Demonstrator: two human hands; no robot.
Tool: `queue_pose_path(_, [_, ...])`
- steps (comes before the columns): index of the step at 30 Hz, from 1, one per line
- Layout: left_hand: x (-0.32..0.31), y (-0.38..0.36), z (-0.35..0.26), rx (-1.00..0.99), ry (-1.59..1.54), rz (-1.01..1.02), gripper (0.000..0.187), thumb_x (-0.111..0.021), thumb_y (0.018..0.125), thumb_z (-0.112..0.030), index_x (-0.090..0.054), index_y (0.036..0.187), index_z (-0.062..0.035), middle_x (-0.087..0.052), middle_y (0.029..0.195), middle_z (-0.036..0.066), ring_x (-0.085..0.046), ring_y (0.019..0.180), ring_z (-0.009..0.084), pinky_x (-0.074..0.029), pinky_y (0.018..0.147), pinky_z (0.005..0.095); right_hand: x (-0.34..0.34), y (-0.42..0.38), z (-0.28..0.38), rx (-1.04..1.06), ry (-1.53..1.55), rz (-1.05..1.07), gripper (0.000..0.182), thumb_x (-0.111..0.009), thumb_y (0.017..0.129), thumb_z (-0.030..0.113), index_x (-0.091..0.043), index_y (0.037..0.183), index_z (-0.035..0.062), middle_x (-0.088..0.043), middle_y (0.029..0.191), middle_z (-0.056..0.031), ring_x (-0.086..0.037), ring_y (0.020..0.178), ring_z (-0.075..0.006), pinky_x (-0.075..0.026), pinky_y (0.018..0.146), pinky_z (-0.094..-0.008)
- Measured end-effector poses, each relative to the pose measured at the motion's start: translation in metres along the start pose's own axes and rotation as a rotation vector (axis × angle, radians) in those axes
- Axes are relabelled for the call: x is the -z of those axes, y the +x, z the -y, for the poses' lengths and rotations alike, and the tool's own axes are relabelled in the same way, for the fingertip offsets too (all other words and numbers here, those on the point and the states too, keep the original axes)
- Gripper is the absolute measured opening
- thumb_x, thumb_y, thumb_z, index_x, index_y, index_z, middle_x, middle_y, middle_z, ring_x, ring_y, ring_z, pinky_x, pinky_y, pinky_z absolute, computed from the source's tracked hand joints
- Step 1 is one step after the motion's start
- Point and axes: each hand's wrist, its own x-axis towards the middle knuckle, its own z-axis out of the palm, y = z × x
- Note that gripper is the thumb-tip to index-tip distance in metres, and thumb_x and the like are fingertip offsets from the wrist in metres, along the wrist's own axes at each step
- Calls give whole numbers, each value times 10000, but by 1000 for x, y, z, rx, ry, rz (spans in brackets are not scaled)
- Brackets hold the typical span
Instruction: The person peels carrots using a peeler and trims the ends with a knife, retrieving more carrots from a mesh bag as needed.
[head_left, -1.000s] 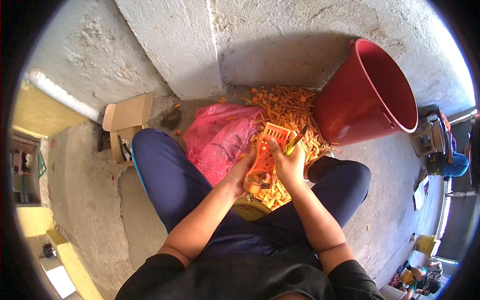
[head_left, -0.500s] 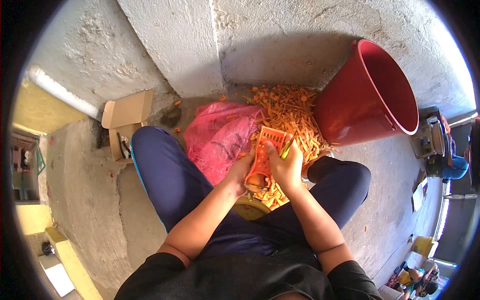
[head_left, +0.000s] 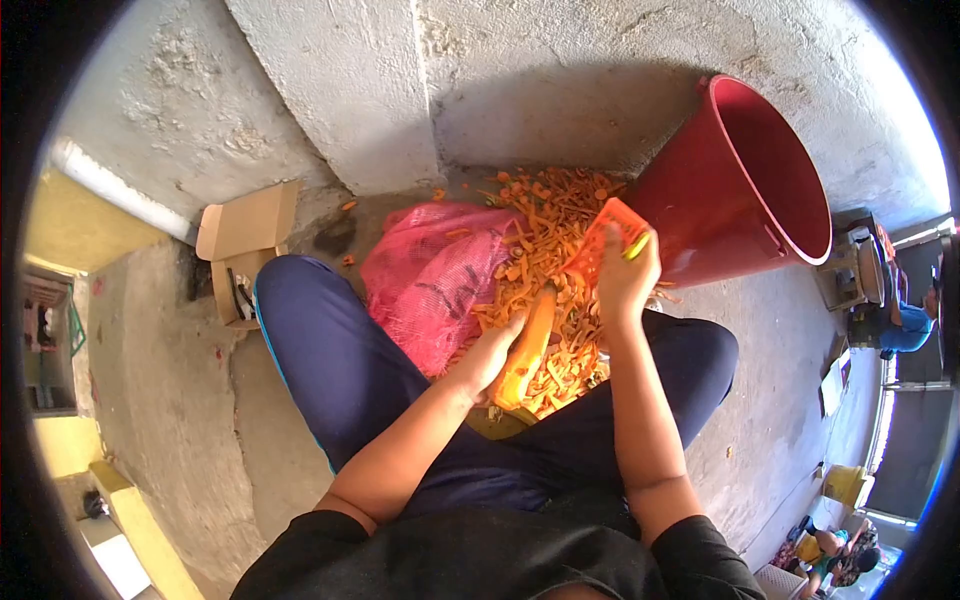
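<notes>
My left hand (head_left: 488,362) is closed around a thick orange carrot (head_left: 533,345), which slants up and away over a heap of peelings. Up and to the right, my right hand (head_left: 630,278) grips a small orange perforated plastic basket (head_left: 622,216), tilted near the red bin. A yellow-green handle (head_left: 637,246) shows at the fingers of that same hand; its tool's kind is hidden. Carrot peelings (head_left: 560,205) spread across the floor between my legs and up to the wall. Below the carrot, part of a yellowish container (head_left: 492,424) shows.
A tall red bin (head_left: 715,190) leans by the wall at right. Left of the peelings lies a pink mesh sack (head_left: 430,275). An open cardboard box (head_left: 245,225) sits beyond my left knee. Other people (head_left: 905,325) are at the far right.
My right hand has moved up and right with the orange basket, away from my left hand. The carrot, mostly covered by the basket before, now shows along its length in my left hand.
</notes>
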Motion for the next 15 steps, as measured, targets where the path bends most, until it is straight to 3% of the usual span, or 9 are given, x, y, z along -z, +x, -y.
queue_pose_path(3, [5, -3, 8, -82, 229, 38, 366, -433, 838, -384, -519, 924, -38, -551, 655, 65, -524, 488, 140, -451, 407, 257, 19, 31, -8, -35, -82, -119, 202, -598, 776, 158, -504, 878, 12, -552, 706, -107, -473, 593, -158, -411, 580, -290])
queue_pose_path(4, [8, 0, 8, -109, 266, 26, 311, -538, 789, -254, -506, 974, -7, -557, 713, 62, -547, 569, 133, -474, 504, 252, 23, 33, -9, -65, 12, -107, 189, -587, 785, 153, -509, 880, 9, -556, 720, -94, -478, 602, -147, -412, 583, -282])
queue_pose_path(7, [6, 6, 5, -225, 354, -58, 376, -609, 740, -158, -477, 1047, 14, -566, 851, 68, -563, 743, 142, -466, 679, 264, 29, 29, -9, -97, 106, -41, 168, -570, 805, 147, -533, 888, 5, -543, 742, -18, -458, 636, -75, -398, 586, -234])
queue_pose_path(8, [6, 4, 0, -188, 410, -87, 463, -650, 705, -114, -448, 1103, 9, -550, 983, 84, -533, 897, 157, -408, 814, 278, 28, 23, -8, -88, 89, -11, 170, -570, 806, 150, -534, 892, 8, -541, 742, -13, -454, 634, -73, -392, 585, -227])
queue_pose_path(11, [-3, -1, -8, -225, 562, -171, 430, -625, 741, -173, -450, 1095, -2, -543, 1009, 81, -530, 905, 158, -408, 811, 281, 24, 7, 3, -128, 125, 66, 172, -576, 802, 153, -518, 883, 13, -553, 735, -36, -479, 654, -100, -404, 620, -246])
queue_pose_path(12, [10, 14, 7, -317, 395, -200, 350, -550, 795, -273, -477, 1018, -12, -563, 922, 73, -549, 815, 164, -433, 758, 288, 22, 2, 5, -138, 177, 97, 174, -574, 803, 156, -519, 889, 15, -553, 736, -32, -481, 656, -99, -405, 621, -246])
queue_pose_path(14, [27, 20, 9, -128, -18, -136, 359, -481, 824, -331, -478, 1004, -21, -569, 877, 77, -560, 773, 180, -453, 715, 301, 21, -4, 11, -147, 210, 154, 178, -568, 808, 163, -526, 909, 23, -558, 751, -26, -493, 670, -94, -407, 632, -238])
queue_pose_path(15, [32, 21, 8, -33, -224, -102, 373, -447, 838, -360, -478, 997, -25, -573, 855, 79, -565, 751, 187, -462, 693, 307, 23, -8, 15, -314, 241, 227, 184, -569, 808, 171, -530, 916, 27, -567, 768, -29, -499, 677, -91, -410, 637, -235])
